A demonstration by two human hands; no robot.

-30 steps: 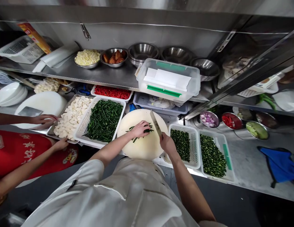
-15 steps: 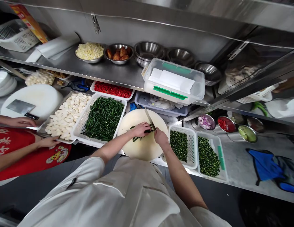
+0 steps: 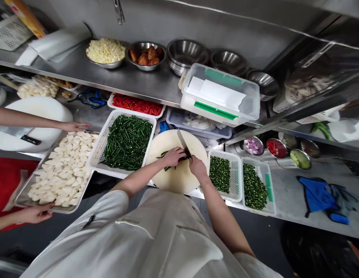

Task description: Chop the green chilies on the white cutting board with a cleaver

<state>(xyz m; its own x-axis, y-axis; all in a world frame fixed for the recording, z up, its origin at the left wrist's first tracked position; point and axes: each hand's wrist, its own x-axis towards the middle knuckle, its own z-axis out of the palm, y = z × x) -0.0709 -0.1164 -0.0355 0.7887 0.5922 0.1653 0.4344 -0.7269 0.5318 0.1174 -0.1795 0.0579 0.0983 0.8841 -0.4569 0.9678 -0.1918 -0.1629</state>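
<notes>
Green peppers [image 3: 169, 168] pinned under curled left hand [image 3: 174, 156], likely for steadiness. Right hand [image 3: 198, 168] grips knife [image 3: 183, 141] beside those fingers.

"All metal over here?"

"The shelf [image 3: 118, 83] and the bowls [image 3: 187, 54] are, smooth and glossy; the worktop [image 3: 286, 195] is metal too, only duller."

"And the knife [image 3: 184, 143]?"

"The blade's smooth metal with a soft shine; the chopping board [image 3: 173, 179] looks matt and smooth."

"That lidded box [image 3: 247, 110]?"

"Clear, shiny plastic, with matt paper [image 3: 215, 94] showing at the lid."
</notes>
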